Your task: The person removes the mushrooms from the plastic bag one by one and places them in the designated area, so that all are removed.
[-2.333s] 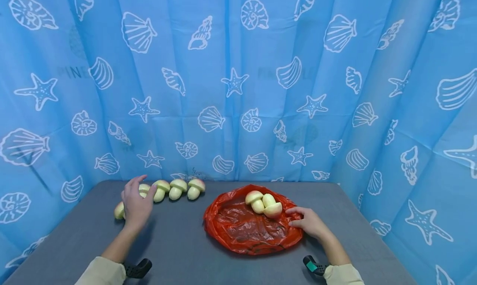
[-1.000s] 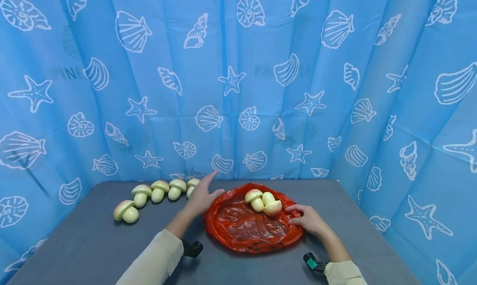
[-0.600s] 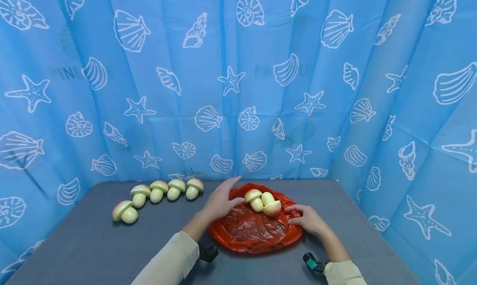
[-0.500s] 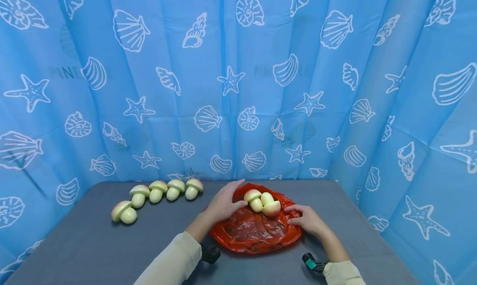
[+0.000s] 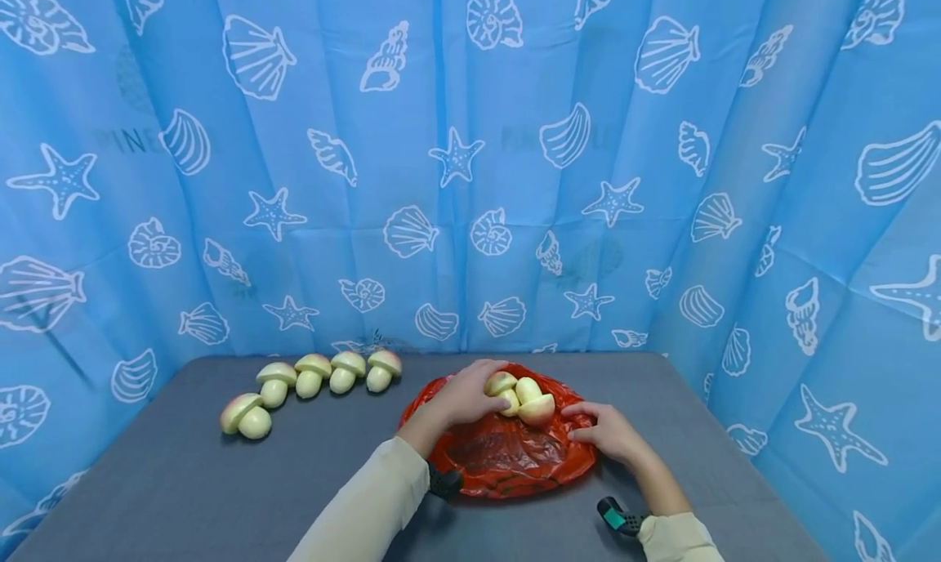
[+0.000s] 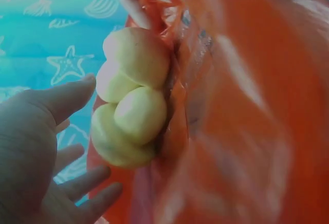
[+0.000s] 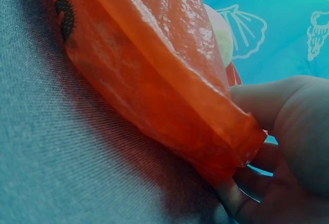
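Observation:
A red plastic bag lies spread open on the table, with two pale mushrooms inside near its far edge: a left mushroom and a right mushroom. My left hand reaches over the bag's left side, right beside the left mushroom. In the left wrist view its thumb and fingers are spread next to the mushrooms, holding nothing. At the bag's right edge, my right hand pinches the plastic between thumb and fingers, as the right wrist view shows.
Several more mushrooms stand in a curved row at the table's back left, one mushroom nearer the front. The grey table ends at the back against a blue curtain with white sea shells.
My left hand has moved right, from the row of mushrooms over to the ones in the bag. My right hand has stayed at the bag's edge.

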### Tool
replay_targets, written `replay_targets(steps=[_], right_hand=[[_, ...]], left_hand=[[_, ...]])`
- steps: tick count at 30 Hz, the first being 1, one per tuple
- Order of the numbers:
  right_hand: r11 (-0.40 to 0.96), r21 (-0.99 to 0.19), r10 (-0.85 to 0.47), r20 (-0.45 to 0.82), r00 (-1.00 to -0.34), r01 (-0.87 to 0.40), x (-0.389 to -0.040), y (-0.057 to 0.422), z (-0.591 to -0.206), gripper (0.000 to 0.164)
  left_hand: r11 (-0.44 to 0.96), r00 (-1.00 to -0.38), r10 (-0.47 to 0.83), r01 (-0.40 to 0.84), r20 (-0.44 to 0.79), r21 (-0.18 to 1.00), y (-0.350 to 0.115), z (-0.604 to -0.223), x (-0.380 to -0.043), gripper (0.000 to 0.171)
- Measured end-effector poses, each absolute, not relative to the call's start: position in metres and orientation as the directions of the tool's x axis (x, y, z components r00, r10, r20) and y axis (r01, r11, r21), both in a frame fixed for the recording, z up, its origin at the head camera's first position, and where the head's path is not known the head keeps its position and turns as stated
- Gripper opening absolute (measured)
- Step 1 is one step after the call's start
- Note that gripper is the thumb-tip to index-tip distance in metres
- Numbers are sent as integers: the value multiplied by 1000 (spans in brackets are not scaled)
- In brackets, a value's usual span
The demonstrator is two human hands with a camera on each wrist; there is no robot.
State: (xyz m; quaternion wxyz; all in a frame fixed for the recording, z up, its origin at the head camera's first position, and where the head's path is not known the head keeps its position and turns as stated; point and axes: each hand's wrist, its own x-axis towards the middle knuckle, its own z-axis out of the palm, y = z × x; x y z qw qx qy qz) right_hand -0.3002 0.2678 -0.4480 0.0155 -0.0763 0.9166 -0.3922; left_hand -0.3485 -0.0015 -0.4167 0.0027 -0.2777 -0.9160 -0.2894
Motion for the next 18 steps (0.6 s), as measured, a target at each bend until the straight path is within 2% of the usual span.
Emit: replay_targets(steps=[5, 12, 18], right_hand=[[676, -724, -160, 41, -986, -140, -300, 267, -448, 30], [671, -732, -130, 35, -991, -114, -303, 267, -451, 29], [678, -724, -140, 36, -989, -122, -301, 268, -450, 30]], left_hand=[[664, -851, 497, 499, 171, 557, 1, -425, -354, 63], [625, -886, 428, 434, 180, 649, -1, -431, -354, 39], [652, -884, 424, 448, 196, 612, 3, -434, -354, 36]])
